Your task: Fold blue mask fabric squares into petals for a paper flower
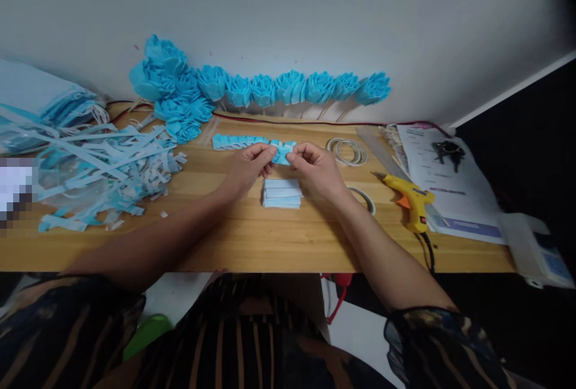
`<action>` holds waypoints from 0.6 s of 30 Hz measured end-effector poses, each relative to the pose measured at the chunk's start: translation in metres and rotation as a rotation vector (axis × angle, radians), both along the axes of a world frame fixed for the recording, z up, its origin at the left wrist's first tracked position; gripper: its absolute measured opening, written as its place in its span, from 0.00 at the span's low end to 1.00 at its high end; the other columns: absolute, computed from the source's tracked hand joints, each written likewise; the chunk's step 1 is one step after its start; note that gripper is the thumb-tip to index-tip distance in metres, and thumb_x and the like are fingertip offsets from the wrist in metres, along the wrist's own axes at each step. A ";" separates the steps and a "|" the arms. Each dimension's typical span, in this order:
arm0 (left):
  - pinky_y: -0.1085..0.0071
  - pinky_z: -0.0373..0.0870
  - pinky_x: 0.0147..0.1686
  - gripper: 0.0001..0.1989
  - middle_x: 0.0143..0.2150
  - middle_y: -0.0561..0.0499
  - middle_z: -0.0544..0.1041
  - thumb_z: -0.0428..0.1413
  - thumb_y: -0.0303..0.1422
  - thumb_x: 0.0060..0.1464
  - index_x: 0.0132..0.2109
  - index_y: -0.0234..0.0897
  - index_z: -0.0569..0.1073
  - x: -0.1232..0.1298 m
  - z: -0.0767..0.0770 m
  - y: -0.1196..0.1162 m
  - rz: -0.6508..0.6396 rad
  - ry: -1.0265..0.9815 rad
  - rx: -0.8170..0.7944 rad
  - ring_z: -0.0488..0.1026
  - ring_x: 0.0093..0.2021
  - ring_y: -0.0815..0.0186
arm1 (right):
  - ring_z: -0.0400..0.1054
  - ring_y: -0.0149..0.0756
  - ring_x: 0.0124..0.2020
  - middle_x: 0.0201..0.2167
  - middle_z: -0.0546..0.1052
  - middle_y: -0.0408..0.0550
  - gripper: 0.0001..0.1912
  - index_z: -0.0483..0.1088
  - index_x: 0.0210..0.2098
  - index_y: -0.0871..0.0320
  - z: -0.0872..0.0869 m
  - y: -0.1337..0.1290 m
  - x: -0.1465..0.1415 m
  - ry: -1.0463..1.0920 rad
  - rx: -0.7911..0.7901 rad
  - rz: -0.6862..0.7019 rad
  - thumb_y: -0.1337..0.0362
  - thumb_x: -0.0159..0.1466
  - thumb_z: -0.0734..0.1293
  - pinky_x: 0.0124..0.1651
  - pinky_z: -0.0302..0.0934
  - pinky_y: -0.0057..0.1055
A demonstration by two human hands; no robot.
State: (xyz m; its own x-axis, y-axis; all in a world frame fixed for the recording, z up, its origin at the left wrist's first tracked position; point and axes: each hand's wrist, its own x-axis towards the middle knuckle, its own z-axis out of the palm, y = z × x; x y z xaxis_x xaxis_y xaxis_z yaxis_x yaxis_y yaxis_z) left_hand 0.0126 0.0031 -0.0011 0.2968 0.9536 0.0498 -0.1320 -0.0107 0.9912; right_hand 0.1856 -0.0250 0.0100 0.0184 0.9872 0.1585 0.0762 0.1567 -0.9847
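Observation:
Between my two hands is a small blue folded fabric piece point(282, 153). My left hand point(249, 164) pinches its left end with thumb and fingers, and my right hand point(316, 167) pinches its right end. Just behind and left of it, a row of blue folded pieces point(238, 141) lies on the wooden table point(216, 227). Directly below my hands rests a stack of pale blue and white cut strips point(282, 194). Handmade blue flowers point(262, 90) on sticks lean along the wall behind.
Left lies a heap of blue and white scraps point(117, 164) beside stacked face masks point(49, 98). On the right are tape rolls point(346, 152), a yellow glue gun point(411, 197) with its cord, a printed sheet point(450, 185), keys point(449, 153) and a white container point(531, 248) at the edge.

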 end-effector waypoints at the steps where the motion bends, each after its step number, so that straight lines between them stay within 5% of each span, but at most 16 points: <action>1: 0.76 0.65 0.25 0.12 0.24 0.55 0.73 0.62 0.39 0.58 0.32 0.36 0.74 0.000 0.000 0.000 0.007 0.001 0.004 0.67 0.24 0.73 | 0.56 0.28 0.27 0.24 0.67 0.38 0.15 0.70 0.28 0.56 0.000 0.000 0.000 0.000 0.002 0.005 0.53 0.56 0.75 0.33 0.51 0.29; 18: 0.77 0.65 0.25 0.09 0.23 0.56 0.72 0.62 0.32 0.57 0.30 0.36 0.72 0.000 0.003 -0.001 -0.061 0.085 0.057 0.66 0.23 0.75 | 0.58 0.29 0.27 0.23 0.68 0.39 0.23 0.70 0.27 0.55 0.003 -0.001 0.001 -0.068 -0.011 0.029 0.43 0.54 0.76 0.31 0.54 0.29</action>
